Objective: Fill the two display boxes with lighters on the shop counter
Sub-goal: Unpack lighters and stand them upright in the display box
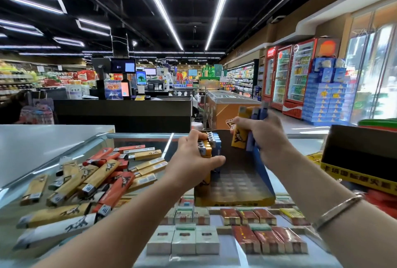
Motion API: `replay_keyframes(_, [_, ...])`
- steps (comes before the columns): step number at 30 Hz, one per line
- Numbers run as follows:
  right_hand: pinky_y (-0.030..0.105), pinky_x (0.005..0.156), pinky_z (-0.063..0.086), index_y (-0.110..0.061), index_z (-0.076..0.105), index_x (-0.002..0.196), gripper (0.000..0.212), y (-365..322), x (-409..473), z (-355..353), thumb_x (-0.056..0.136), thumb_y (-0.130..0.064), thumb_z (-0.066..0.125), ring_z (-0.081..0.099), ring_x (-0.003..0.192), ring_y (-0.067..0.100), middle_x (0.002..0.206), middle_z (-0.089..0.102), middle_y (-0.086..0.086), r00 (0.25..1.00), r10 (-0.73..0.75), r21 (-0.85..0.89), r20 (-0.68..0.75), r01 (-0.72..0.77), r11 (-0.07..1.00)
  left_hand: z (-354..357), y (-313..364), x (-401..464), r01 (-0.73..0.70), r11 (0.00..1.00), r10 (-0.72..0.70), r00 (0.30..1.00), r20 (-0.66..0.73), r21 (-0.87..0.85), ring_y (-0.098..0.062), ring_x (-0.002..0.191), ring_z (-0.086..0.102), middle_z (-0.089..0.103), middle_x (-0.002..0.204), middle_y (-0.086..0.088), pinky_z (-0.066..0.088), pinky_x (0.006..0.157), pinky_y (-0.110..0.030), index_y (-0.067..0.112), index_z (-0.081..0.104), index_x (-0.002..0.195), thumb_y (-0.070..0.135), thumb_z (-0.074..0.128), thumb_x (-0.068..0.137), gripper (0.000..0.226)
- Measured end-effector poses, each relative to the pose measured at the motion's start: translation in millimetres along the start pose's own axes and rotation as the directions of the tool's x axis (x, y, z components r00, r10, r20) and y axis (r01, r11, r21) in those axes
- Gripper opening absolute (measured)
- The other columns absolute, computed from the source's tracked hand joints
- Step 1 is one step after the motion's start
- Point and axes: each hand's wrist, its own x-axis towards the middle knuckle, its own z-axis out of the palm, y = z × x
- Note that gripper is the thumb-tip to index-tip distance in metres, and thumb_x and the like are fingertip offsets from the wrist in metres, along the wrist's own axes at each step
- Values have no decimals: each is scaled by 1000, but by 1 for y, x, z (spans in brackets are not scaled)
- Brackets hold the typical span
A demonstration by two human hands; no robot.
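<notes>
Lighters fill only a small part of the near display box [236,198], a yellow-fronted cardboard tray standing open on the glass shop counter [53,139]: a short block of upright lighters [209,146], yellow and blue with silver tops, is packed against its far left corner, and the dark floor of the box beside and in front of them is bare. A second display box [363,160], dark with a yellow printed band, sits well to the right at the counter's edge; its inside cannot be seen, so whether it holds anything cannot be told. A large loose pile of lighters [86,179], gold, orange and white, lies scattered on the glass to the left, so by the look of it most of the filling is yet to be done. The left hand [193,158] reaches forward from the lower left, palm down, fingers curled over the tops of the packed block and thumb stretched along its near side, holding the block together. The right hand [264,136] is raised above the box's right side, fingers wrapped tightly around a handful of lighters [250,126], one yellow and several blue, held upright. A thin bracelet [337,212] circles the right wrist. Cigarette packs [225,233] show beneath the glass.
</notes>
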Motion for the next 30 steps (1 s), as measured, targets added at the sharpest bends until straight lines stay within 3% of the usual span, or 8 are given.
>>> replay_keyframes(3, [51, 75, 55, -1, 62, 91, 21, 7, -3, 5, 73, -6, 72, 67, 75, 32, 91, 68, 23, 974, 88, 51, 210, -100, 994, -3, -1, 8, -39, 999, 38, 999, 28, 7, -3, 96, 38, 29, 112, 11, 33, 67, -15, 36, 41, 99, 54, 65, 72, 41])
replay_keyframes(5, [54, 77, 52, -4, 65, 81, 19, 7, -6, 2, 65, -11, 73, 63, 67, 33, 77, 68, 19, 953, 78, 44, 291, -95, 995, -11, 1, 9, -69, 997, 72, 994, 83, -39, -4, 110, 31, 26, 119, 14, 31, 76, -14, 36, 45, 97, 57, 61, 73, 36])
replay_keyframes(7, [31, 51, 55, -7, 63, 72, 12, 1, -10, -3, 64, -10, 71, 57, 42, 18, 53, 64, 6, 937, 42, 64, 348, -68, 996, -20, 7, 5, -95, 990, 110, 984, 137, -108, -5, 116, 37, 33, 124, 16, 39, 86, -19, 37, 50, 103, 62, 57, 69, 43])
replay_keyframes(9, [15, 34, 42, -6, 63, 70, 7, -5, -13, -7, 67, -6, 69, 48, 29, 7, 44, 58, -1, 911, 21, 52, 413, -47, 998, -27, 13, 0, -131, 968, 158, 980, 119, -213, -6, 111, 50, 47, 124, 12, 48, 80, -19, 37, 55, 106, 61, 54, 67, 45])
replay_keyframes(15, [22, 58, 52, 11, 55, 96, 25, -3, -22, -2, 75, 7, 67, 61, 63, 13, 68, 61, 6, 776, -34, -93, 629, 119, 988, -30, 21, -11, -204, 924, 228, 973, 38, -323, -6, 86, 65, 70, 85, 11, 54, 76, -25, 30, 66, 94, 43, 64, 70, 28])
replay_keyframes(21, [15, 52, 45, -1, 51, 81, 19, -2, -25, 3, 76, -3, 69, 53, 54, 5, 58, 54, -5, 768, -82, -68, 635, 161, 985, -37, 26, -12, -256, 906, 279, 960, 20, -336, -11, 79, 67, 72, 83, 6, 54, 72, -19, 27, 68, 84, 27, 67, 72, 12])
replay_keyframes(24, [20, 49, 47, -10, 57, 78, 20, -6, -26, 3, 71, -27, 67, 56, 53, 9, 57, 58, -4, 826, -59, -65, 561, 115, 991, -45, 31, -13, -258, 889, 274, 962, -12, -377, -7, 74, 67, 72, 81, 6, 50, 64, -12, 25, 67, 84, 28, 65, 67, 17])
replay_keyframes(30, [25, 45, 47, -7, 57, 79, 21, 6, -15, -3, 82, -26, 65, 55, 49, 15, 58, 62, 5, 944, 100, -126, 316, -62, 990, -57, 34, -15, -324, 924, 338, 940, 39, -204, -9, 73, 64, 70, 80, 10, 54, 66, -19, 35, 68, 86, 33, 66, 65, 22])
